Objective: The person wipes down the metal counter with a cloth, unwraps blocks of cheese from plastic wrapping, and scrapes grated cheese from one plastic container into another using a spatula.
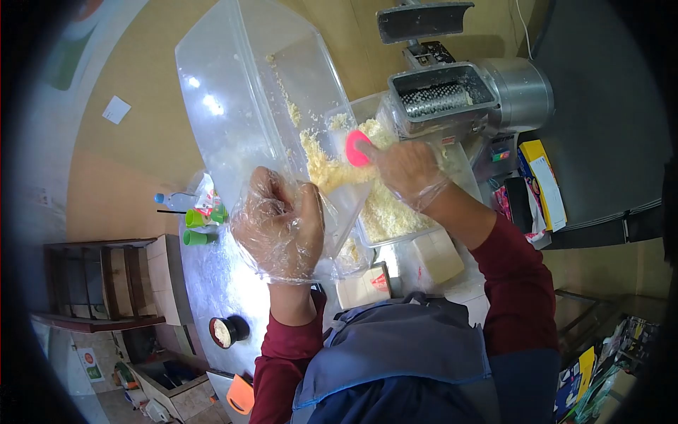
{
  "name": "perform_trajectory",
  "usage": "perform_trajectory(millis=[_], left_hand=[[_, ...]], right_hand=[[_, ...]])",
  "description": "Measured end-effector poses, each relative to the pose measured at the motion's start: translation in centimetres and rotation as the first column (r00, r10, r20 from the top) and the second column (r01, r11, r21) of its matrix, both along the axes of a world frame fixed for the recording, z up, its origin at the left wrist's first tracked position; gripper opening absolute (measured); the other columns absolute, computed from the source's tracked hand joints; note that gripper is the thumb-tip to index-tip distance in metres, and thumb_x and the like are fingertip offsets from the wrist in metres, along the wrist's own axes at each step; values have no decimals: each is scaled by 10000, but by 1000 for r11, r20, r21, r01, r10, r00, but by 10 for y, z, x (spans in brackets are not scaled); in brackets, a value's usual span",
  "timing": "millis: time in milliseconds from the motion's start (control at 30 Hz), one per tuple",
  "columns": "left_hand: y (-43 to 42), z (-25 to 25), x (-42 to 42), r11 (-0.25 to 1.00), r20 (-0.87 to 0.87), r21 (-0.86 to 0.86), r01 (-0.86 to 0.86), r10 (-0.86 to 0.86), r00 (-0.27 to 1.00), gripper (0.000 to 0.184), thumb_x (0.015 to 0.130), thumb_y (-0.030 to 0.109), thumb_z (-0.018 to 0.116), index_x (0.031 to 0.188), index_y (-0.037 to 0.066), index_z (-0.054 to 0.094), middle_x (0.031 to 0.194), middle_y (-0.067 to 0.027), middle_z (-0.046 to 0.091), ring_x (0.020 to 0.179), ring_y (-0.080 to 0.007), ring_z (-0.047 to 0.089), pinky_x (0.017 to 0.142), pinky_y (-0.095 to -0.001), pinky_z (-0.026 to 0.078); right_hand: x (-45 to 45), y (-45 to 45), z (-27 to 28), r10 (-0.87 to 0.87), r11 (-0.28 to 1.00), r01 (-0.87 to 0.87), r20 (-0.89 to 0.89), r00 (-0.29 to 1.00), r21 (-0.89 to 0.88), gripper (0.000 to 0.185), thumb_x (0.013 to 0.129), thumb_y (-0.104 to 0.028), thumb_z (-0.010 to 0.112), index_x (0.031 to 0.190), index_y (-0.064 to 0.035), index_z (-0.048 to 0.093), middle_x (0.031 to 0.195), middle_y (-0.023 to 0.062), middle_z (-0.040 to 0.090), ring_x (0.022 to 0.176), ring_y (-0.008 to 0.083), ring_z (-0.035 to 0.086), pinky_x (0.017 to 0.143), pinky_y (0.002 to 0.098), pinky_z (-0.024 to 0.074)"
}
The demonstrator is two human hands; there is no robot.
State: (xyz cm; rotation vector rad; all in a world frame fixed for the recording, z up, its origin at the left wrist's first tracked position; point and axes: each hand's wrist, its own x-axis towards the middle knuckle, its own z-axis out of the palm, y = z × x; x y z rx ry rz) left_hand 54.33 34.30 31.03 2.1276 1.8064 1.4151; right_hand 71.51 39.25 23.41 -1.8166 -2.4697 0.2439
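My left hand (279,226), in a clear plastic glove, is closed at the near edge of a large clear plastic bin (219,78), which is tipped up. The fingertips are partly hidden, but they appear to grip the bin's rim. My right hand (408,169), also gloved, holds a pink scraper (358,148) against the grated cheese (318,159) along the bin's inner side. Below the tipped bin, a second clear bin (399,239) holds a heap of pale grated cheese (395,212).
A metal grating machine (441,99) stands behind the second bin. Pale blocks (436,258) lie near my body. On the metal table (212,283) are green cups (196,238), a bottle (173,201) and a black cup (229,331). Boxes (544,184) sit at the right.
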Motion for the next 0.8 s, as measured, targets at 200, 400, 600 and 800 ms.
perform_trajectory(millis=[200, 400, 600, 800], left_hand=[[-4, -6, 3, 1000, 10, -13, 15, -14, 1000, 260, 683, 31, 641, 653, 37, 382, 556, -20, 324, 523, -95, 320, 471, -261, 281], [-5, -11, -5, 998, 49, -19, 57, -56, 997, 282, 669, 15, 639, 636, 43, 360, 556, -11, 311, 522, -91, 305, 467, -259, 267], [-4, -10, -10, 998, 40, -18, 62, -61, 997, 289, 653, 3, 631, 626, 55, 348, 554, -5, 298, 523, -82, 292, 465, -256, 252], [-2, -11, -17, 999, 28, 4, 32, -32, 999, 292, 639, 21, 654, 612, 55, 365, 530, -30, 330, 481, -120, 328, 449, -280, 273]], right_hand=[[-33, 70, 34, -74, 932, 186, -336, 939, 313, 558, 907, -45, 382, 1443, -186, 319, 753, 202, 638, 704, 349, 656, 631, 470, 514], [-63, 157, 2, -50, 899, 221, -413, 909, 377, 595, 910, -85, 371, 1475, -234, 255, 812, 220, 648, 762, 367, 657, 694, 460, 526], [-58, 87, -25, 64, 997, -60, -94, 993, 48, 525, 927, -97, 361, 1439, -205, 318, 882, 198, 648, 811, 344, 661, 703, 463, 516], [-14, -5, -17, 23, 1000, -23, 9, 1000, 6, 438, 938, -134, 411, 1376, -131, 398, 715, 132, 648, 653, 305, 657, 588, 431, 521]])
